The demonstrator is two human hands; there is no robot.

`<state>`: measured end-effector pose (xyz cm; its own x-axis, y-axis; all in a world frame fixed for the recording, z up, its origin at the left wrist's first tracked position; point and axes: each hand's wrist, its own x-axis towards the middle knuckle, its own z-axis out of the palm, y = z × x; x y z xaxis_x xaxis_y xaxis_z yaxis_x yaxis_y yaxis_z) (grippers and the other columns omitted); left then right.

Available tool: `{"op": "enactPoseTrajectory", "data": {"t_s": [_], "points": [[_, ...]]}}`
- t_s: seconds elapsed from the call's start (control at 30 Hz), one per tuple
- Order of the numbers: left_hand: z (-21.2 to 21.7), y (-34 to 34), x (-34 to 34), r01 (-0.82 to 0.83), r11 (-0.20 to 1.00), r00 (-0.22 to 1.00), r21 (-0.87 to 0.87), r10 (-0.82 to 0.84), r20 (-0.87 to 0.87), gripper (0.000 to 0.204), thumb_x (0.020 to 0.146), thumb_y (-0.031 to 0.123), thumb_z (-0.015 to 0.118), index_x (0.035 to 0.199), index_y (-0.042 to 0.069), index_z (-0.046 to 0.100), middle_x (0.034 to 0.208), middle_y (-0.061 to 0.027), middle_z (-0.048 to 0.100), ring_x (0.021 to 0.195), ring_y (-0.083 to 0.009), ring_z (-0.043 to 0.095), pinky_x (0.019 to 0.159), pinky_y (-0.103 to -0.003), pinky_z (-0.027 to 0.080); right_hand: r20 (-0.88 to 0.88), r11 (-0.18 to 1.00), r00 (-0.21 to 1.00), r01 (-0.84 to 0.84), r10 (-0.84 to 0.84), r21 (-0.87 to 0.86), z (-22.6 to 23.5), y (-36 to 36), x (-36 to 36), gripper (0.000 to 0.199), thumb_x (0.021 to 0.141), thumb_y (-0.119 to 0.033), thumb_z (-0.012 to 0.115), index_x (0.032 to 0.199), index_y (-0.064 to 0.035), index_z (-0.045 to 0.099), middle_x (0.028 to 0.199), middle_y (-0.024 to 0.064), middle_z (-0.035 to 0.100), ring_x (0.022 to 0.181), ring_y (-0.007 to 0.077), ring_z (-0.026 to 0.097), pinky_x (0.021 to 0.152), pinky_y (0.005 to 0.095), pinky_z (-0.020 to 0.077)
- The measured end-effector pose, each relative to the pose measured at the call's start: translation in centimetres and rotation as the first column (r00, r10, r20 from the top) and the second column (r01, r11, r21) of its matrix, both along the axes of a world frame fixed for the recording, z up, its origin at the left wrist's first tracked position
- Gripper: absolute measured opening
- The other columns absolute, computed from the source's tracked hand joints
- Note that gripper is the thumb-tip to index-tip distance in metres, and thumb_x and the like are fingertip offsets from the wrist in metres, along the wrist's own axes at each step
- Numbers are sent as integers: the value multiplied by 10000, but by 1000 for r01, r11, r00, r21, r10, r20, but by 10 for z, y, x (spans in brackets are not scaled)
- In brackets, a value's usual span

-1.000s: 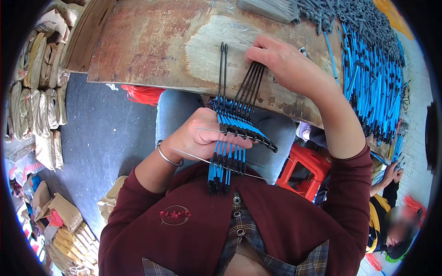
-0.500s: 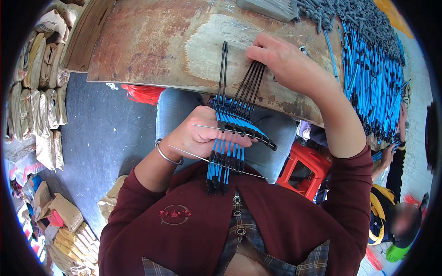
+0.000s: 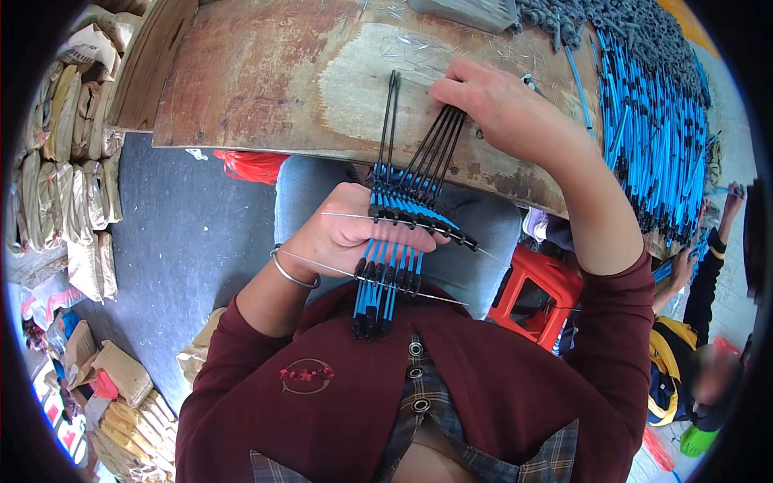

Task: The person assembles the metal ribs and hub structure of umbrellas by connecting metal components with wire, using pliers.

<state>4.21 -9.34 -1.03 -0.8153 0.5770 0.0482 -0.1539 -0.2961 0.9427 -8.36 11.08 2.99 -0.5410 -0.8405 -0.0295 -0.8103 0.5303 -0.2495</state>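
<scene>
Centrally, the left hand [image 3: 350, 233] grasps a row of blue-and-black cords [image 3: 392, 258] threaded on thin rods, while, at one o'clock, the right hand [image 3: 503, 109] pinches their black ends against the wooden worktop [image 3: 266, 80].

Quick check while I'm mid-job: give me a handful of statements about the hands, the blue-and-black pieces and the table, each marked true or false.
1. The left hand grips a row of blue-and-black pieces threaded on thin metal rods. True.
2. The right hand hangs free above the floor. False: it rests on the wooden table, fingers on the black ends of the pieces.
3. A large pile of blue pieces lies at the table's right end. True.
4. The left wrist is bare. False: it wears a silver bangle.
5. The stool beside the person's knee is green. False: it is red.
</scene>
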Motion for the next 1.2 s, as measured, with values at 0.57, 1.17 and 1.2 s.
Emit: {"op": "enactPoseTrajectory", "data": {"t_s": [0.57,1.17,1.2], "points": [[4,0,1,-16,998,996,-67,22,87,182,706,79,694,884,61,660,854,-87,668,798,-225,652,741,-304,504,-4,998,999,43,-44,-38,-4,2,2,246,718,64,457,921,-55,527,905,127,504,887,325,525,731,387,437],[4,-1,-1,-4,996,997,-92,-3,-74,149,732,81,663,875,40,646,840,-92,662,771,-223,651,738,-304,503,-168,1000,986,-5,9,26,-9,-15,1,261,737,25,463,965,-88,523,963,99,504,932,291,528,762,377,449],[-1,-2,0,-4,995,994,-102,-7,-105,153,736,90,661,877,35,644,836,-93,661,777,-228,649,740,-309,502,-224,998,974,-9,22,58,-8,-19,5,270,738,17,467,977,-95,520,973,94,502,934,286,529,767,376,451]]}}
